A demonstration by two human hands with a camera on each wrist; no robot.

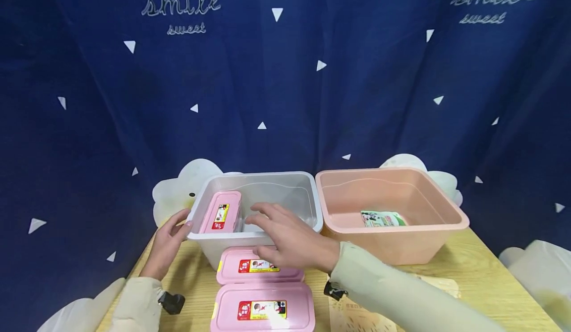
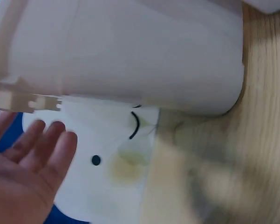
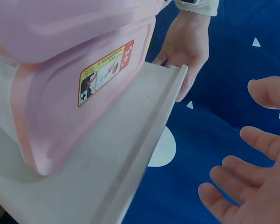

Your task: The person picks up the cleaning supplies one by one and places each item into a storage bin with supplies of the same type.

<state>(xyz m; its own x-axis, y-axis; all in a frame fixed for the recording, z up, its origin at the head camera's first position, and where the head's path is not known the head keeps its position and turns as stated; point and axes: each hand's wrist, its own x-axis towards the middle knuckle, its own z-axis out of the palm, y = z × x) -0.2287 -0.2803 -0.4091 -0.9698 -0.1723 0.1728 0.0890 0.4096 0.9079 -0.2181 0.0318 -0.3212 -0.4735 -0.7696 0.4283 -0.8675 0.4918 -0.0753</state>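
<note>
R sleeve (image 1: 392,287) is nearest the cam, running in from approx 4 o'clock (dial centred on the grey bin, 12 = curtain side). It ends in the R hand (image 1: 290,235), which hovers at abt 4 over the near part of the grey bin (image 1: 276,183); fingers spread apart, nothing btwn them, as the R wrist view also shows. L hand (image 1: 169,243) is at the bin's near-left corner, approx 8 o'clock, touching the rim; L wrist view has its fingers loosely out just below the lip, w/ gaps btwn tips, not wrapped round anything. Box no. 1 (image 1: 221,212), pink w/ a red-and-yellow label, sits inside the bin at 9, long side along the wall. Pink box no. 2 (image 1: 241,270) is at 6 on the table (image 1: 196,287), just in front of the bin & partly hidden by the R hand; pink box no. 3 (image 1: 263,304) lies nearer at 6, right beside no. 2. Peach bin (image 1: 388,243) stands next to the grey one at 3, w/ a green-and-white packet (image 1: 382,218) in it. Tan printed mat (image 1: 361,319) is at approx 5, partly under the sleeve. Navy curtain (image 1: 285,89) w/ white triangles & "smile sweet" at 12.
</note>
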